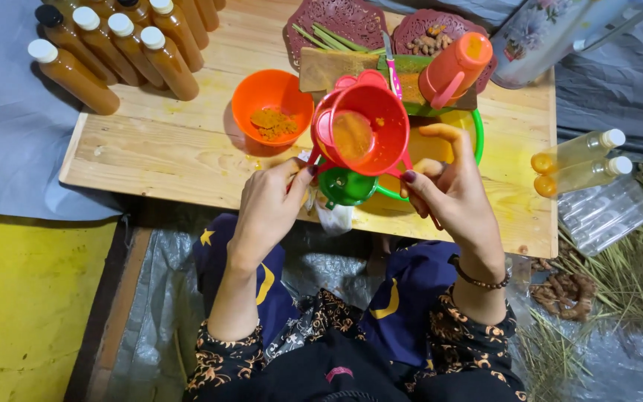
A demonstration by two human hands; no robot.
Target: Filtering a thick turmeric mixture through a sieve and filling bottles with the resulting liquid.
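Both hands frame the red strainer [362, 130], which sits above a green funnel [345, 186] on the tabletop [158, 149]. The left hand [266, 208] pinches closed just left of the strainer, though on what I cannot tell. The right hand [452, 190] curls loosely at its right, fingers apart.

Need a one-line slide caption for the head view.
Left hand and right hand hold a red plastic strainer over a green funnel on a low wooden table.

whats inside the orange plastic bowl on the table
A small heap of orange-brown powder lies in the round orange plastic bowl. The red plastic strainer covers a little of the bowl's right rim; nothing else shows inside.
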